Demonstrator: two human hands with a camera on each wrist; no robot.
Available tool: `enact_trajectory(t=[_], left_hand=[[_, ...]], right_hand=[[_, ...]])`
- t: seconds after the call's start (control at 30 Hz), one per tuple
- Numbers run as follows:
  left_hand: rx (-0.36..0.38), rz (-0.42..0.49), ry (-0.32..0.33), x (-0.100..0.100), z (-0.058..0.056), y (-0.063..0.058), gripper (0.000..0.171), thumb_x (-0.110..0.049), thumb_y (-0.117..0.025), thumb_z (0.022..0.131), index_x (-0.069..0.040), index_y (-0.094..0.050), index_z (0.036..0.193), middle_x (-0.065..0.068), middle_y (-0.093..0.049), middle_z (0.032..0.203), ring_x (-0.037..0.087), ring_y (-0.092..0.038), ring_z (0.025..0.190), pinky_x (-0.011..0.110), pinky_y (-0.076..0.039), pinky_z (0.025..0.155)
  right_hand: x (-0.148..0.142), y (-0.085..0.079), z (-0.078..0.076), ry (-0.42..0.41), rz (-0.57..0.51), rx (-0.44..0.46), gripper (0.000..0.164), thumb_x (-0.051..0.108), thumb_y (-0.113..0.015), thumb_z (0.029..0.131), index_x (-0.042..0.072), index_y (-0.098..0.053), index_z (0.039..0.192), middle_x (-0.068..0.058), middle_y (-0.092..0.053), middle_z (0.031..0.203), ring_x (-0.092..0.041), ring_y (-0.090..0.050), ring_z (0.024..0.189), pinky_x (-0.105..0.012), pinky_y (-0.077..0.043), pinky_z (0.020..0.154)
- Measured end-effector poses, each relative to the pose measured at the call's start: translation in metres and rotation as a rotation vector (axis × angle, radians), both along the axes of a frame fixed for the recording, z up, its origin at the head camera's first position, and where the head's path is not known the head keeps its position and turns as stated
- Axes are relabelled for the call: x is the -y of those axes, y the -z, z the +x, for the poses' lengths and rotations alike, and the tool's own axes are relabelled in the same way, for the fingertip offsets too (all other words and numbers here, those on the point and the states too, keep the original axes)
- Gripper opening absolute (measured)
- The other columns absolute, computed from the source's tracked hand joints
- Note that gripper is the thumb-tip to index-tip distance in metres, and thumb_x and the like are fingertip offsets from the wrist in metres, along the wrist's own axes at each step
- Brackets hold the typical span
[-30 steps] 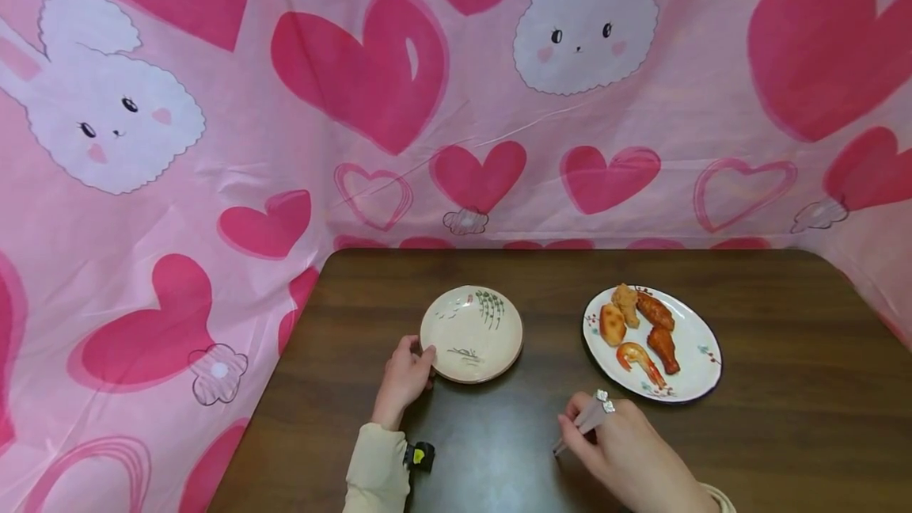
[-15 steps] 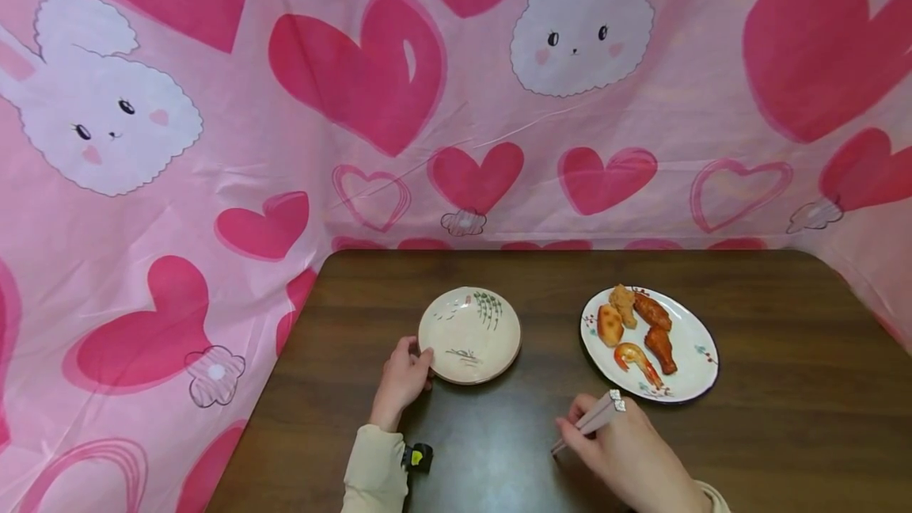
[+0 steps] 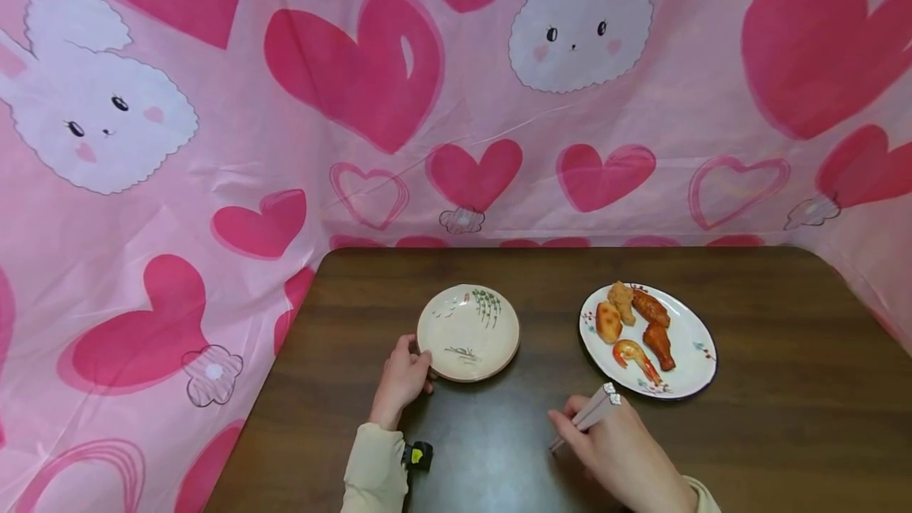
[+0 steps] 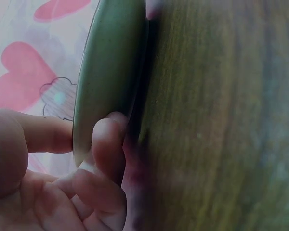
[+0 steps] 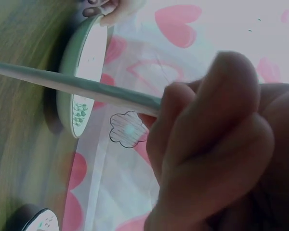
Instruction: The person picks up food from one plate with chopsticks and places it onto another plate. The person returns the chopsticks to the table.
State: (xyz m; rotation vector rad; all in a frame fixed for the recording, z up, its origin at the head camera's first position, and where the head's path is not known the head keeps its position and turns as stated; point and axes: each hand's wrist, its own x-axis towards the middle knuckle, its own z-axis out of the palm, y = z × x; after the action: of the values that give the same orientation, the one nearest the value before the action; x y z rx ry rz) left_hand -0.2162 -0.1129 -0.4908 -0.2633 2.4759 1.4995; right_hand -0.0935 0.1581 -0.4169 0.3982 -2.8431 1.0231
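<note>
A cream plate [image 3: 466, 332] with painted green leaves stands left of the table's middle. My left hand [image 3: 403, 378] pinches its near left rim; in the left wrist view the thumb is on the rim and curled fingers [image 4: 108, 144] are under the plate's side [image 4: 108, 62]. A pair of pale chopsticks [image 3: 594, 410] with silvery ends is held in my right hand [image 3: 620, 446], tips pointing down and left near the tabletop. Beyond that hand lies a white oval plate [image 3: 687, 370] carrying a shrimp [image 3: 636, 360], a drumstick [image 3: 659, 345] and other fried pieces.
The dark wooden table [image 3: 527, 275] has pink cloth [image 3: 484, 109] with hearts and rabbits hanging behind it and at its left side. A black band with a small device [image 3: 419, 456] is on the left wrist.
Both hands stay almost in place; the right hand and its chopsticks shift very slightly. The plates and food keep their places, with the whole view drifting a little.
</note>
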Motion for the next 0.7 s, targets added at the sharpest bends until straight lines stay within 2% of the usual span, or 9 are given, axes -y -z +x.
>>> enact_trajectory(t=[0.13,0.27,0.37,0.47,0.57,0.7], left_hand=[[0.01,0.001,-0.004,-0.001,-0.001,0.0,0.046,-0.016,-0.049,0.098,-0.001,-0.035,0.139,0.01,-0.062,0.078,0.019,-0.056,0.053,0.028,-0.047,0.054],[0.021,-0.002,-0.006,-0.001,-0.001,0.001,0.046,-0.017,-0.049,0.098,-0.001,-0.035,0.14,0.01,-0.06,0.076,0.019,-0.056,0.055,0.028,-0.047,0.055],[0.025,-0.006,-0.003,-0.001,-0.001,0.001,0.047,-0.017,-0.049,0.098,-0.002,-0.036,0.14,0.009,-0.059,0.074,0.019,-0.056,0.056,0.028,-0.047,0.056],[0.017,-0.011,-0.006,-0.001,-0.002,0.001,0.045,-0.017,-0.049,0.098,-0.002,-0.037,0.139,0.008,-0.058,0.073,0.019,-0.056,0.056,0.028,-0.047,0.056],[0.008,-0.018,-0.007,0.0,-0.003,0.001,0.044,-0.017,-0.048,0.098,-0.002,-0.038,0.138,0.008,-0.057,0.072,0.019,-0.056,0.056,0.029,-0.047,0.057],[0.004,-0.026,0.003,0.0,-0.003,0.001,0.045,-0.018,-0.048,0.098,-0.001,-0.037,0.139,0.008,-0.057,0.072,0.019,-0.056,0.056,0.029,-0.046,0.057]], right_hand=[[-0.003,-0.003,0.0,-0.019,-0.067,0.1,0.03,0.027,-0.063,0.092,0.021,-0.053,0.064,0.017,-0.046,0.047,0.01,-0.041,0.036,-0.016,-0.035,0.04],[-0.009,-0.005,0.0,-0.037,-0.122,0.106,0.026,0.03,-0.062,0.093,0.022,-0.061,0.068,0.018,-0.051,0.048,0.008,-0.046,0.043,-0.017,-0.037,0.043],[-0.019,-0.009,0.001,-0.003,-0.163,0.103,0.018,0.029,-0.063,0.092,0.024,-0.068,0.076,0.018,-0.054,0.053,0.005,-0.049,0.049,-0.018,-0.041,0.047],[-0.032,-0.014,0.001,0.06,-0.214,0.037,0.009,0.022,-0.066,0.09,0.022,-0.071,0.083,0.018,-0.059,0.057,0.001,-0.053,0.053,-0.019,-0.043,0.049],[-0.049,-0.02,-0.001,0.158,-0.225,-0.079,0.008,0.015,-0.067,0.089,0.019,-0.073,0.088,0.016,-0.062,0.061,-0.001,-0.056,0.056,-0.017,-0.043,0.05],[-0.077,-0.025,-0.004,0.322,-0.152,-0.178,0.008,0.017,-0.067,0.09,0.017,-0.075,0.09,0.013,-0.065,0.064,0.005,-0.056,0.06,-0.011,-0.042,0.055]])
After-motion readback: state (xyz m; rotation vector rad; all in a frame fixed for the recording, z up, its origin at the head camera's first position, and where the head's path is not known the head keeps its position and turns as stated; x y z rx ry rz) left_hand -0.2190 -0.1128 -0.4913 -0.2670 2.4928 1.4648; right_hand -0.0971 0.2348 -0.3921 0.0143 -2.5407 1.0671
